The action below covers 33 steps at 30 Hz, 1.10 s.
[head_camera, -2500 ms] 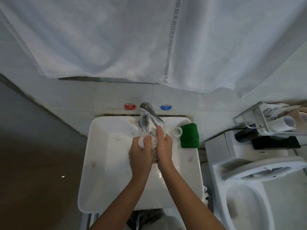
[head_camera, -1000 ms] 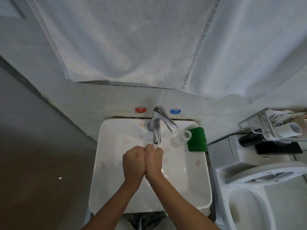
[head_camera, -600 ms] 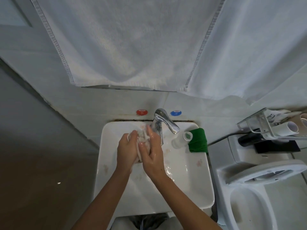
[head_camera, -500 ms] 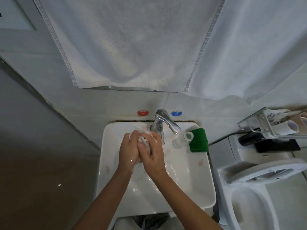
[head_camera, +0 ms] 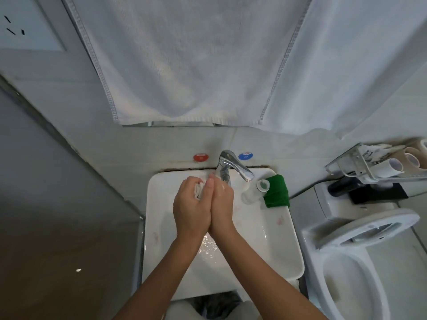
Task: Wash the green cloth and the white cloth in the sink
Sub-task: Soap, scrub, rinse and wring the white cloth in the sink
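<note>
Both my forearms reach up over the sink (head_camera: 288, 229) near edge, wrists together above the wet basin. My left hand (head_camera: 191, 209) has its fingers curled round the white cloth (head_camera: 199, 190), bunched small, only a bit showing between my hands. My right hand (head_camera: 221, 204) lies flat against the left, fingers straight, pressing the cloth from the tap side. The cloth looks soaked, soft and limp, probably light; likely best gripped as a whole wad, since loose corners would slip out. Just beyond my fingertips is the tap (head_camera: 231, 170). Right of the tap, on the sink's back corner, a small clear bottle (head_camera: 256, 191), then the green cloth (head_camera: 276, 191) folded beside it, untouched.
</note>
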Available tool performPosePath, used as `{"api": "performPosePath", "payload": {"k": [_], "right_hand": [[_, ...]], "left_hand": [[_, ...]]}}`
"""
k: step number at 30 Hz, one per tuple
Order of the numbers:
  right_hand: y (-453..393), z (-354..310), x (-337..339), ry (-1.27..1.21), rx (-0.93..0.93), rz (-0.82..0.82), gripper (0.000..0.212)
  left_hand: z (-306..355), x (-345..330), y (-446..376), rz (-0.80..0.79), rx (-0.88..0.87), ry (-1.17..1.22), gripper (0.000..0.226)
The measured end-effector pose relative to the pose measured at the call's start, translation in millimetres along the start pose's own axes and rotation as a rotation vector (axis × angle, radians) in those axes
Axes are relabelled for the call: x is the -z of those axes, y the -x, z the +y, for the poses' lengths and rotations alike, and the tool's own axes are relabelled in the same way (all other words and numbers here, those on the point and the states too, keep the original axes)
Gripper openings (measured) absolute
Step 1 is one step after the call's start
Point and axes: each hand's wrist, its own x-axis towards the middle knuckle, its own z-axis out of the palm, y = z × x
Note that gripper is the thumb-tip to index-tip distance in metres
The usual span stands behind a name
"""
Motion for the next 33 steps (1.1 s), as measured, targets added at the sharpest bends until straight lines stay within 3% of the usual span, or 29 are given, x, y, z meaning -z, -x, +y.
{"api": "performPosePath", "payload": {"k": [4,7,13,15,20,24,28,33], "right_hand": [[5,8,4,-0.030,-0.065,-0.025,0.039],[8,21,7,0.073,-0.097,0.011,0.053],[15,48,10,0.124,-0.305,0.005,0.036],[15,51,12,0.055,-0.419,0.046,0.038],[17,51,13,0.000,-0.503,0.080,0.041],[19,42,15,0.077,-0.470,0.067,0.039],[16,37,15,0.192,-0.301,0.089,0.028],[22,25,33,0.312,-0.094,0.024,0.042]], "left_hand": [[-8,0,5,-0.002,0.043,0.102,0.036],[-20,-2,12,0.006,0.090,0.129,0.043],[-56,1,21,-0.094,0.000,-0.027,0.038],[-60,2,21,-0.130,-0.047,-0.091,0.037],[-68,0,24,-0.156,-0.019,-0.104,0.035],[-63,-2,25,-0.143,-0.018,-0.081,0.034],[-52,-4,22,-0.123,-0.070,-0.130,0.032],[-39,-6,26,-0.035,-0.024,-0.070,0.026]]}}
